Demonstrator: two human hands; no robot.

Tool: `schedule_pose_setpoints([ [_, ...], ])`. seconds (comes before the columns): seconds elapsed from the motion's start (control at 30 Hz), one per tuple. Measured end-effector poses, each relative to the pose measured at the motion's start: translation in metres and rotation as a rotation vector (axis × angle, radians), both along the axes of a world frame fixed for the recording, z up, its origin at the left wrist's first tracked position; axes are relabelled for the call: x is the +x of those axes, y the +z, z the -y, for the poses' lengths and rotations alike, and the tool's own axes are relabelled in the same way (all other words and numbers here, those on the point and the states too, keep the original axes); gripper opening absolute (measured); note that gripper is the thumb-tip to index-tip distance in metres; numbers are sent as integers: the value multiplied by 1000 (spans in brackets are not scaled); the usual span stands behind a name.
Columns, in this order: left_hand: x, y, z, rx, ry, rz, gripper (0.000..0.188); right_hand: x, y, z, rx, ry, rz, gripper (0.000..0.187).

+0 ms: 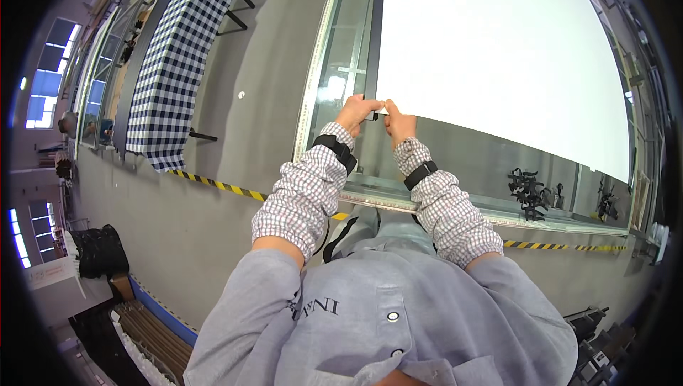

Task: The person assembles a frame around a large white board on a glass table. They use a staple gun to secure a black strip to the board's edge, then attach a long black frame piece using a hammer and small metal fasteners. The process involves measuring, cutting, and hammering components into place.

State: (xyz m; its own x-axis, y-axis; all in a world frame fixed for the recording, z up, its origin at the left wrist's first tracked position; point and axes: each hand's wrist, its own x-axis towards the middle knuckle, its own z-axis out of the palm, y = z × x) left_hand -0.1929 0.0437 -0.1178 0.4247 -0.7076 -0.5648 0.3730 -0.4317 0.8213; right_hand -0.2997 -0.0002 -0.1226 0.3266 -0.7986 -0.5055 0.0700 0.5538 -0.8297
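A large white sheet (498,51) spreads over a glass-topped frame table in front of me, and a dark narrow strip (377,30) runs along its left edge. My left hand (353,113) is closed at the near end of this strip, thumb and fingers pinched together. Right beside it, my right hand (401,125) pinches the near left corner of the white sheet. The fingertips of both hands almost meet there. A small dark piece shows just under the left fingers; its kind is too small to tell.
Black clamps (530,192) lie in a cluster on the table's near right part. The table's pale near rim (377,199) is close to my body. Yellow-black tape (220,184) crosses the grey floor. A table with a checkered cloth (171,66) stands at left.
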Motion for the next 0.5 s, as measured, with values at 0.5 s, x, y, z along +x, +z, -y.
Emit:
schedule_pose_setpoints([
  [0.5, 4, 3, -5, 67, -87, -53, 54, -1, -9, 6, 53, 101, -54, 16],
])
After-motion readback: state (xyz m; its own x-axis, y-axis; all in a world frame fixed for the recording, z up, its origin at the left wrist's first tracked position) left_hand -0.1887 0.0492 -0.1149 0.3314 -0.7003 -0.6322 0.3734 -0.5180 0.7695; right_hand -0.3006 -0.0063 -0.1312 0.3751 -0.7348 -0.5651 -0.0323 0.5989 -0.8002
